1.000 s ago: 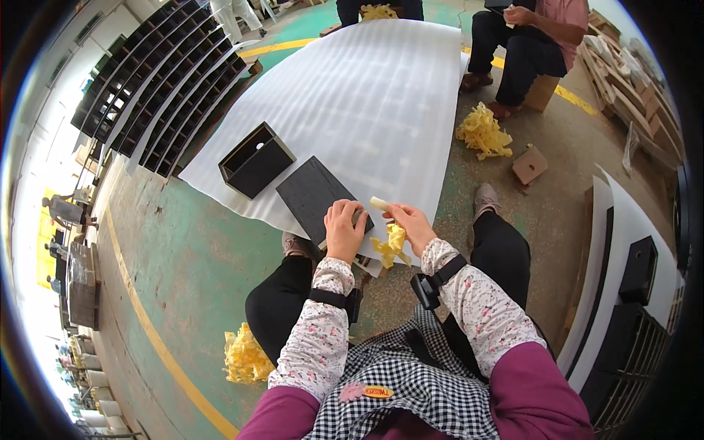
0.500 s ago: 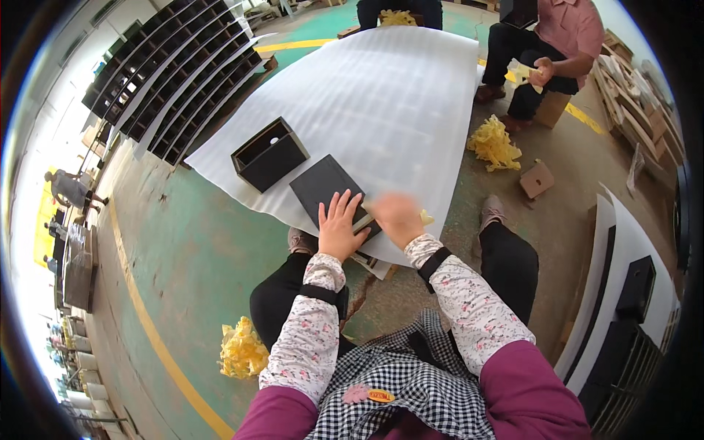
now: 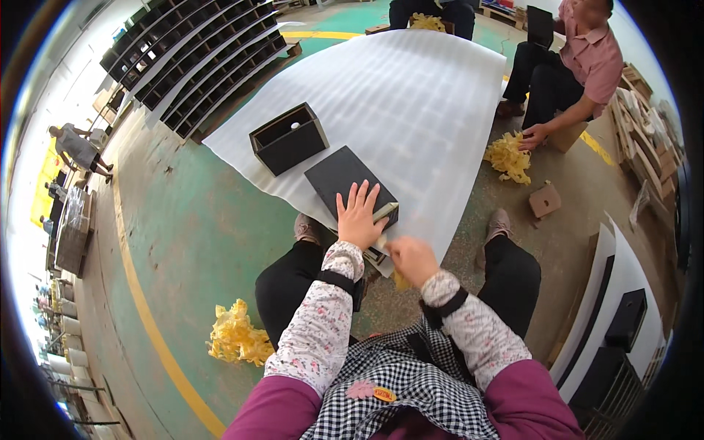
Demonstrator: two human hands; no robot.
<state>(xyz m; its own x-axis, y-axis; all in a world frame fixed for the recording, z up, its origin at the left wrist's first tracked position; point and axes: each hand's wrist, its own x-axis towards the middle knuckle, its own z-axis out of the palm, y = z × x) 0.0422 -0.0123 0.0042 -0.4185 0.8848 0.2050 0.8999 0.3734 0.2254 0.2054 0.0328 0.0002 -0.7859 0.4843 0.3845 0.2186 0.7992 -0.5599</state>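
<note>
A closed black box (image 3: 350, 178) lies at a slant on the near end of a white foam sheet (image 3: 411, 95). My left hand (image 3: 359, 216) rests flat on its near part, fingers stretched and spread. Along the box's near edge runs a pale yellowish strip (image 3: 385, 213). My right hand (image 3: 414, 258) is closed just off that near corner. A small pale tip pokes out by its fingers, and something yellow (image 3: 401, 281) shows below it; what it grips is too blurred to name. Behind the closed box, to the left, stands an open-topped black box (image 3: 290, 139) with a round white spot inside.
Crumpled yellow piles (image 3: 238, 334) lie on the floor, another (image 3: 508, 158) at right beside a seated person (image 3: 587, 66) holding a black box. A brown cardboard piece (image 3: 544, 199) lies nearer. Black compartmented racks (image 3: 198, 59) stand far left; more black boxes (image 3: 627, 319) lie at right.
My right hand has moved toward me, away from the box's edge. My left hand stays on the box. The person at right has lowered a hand to the yellow pile.
</note>
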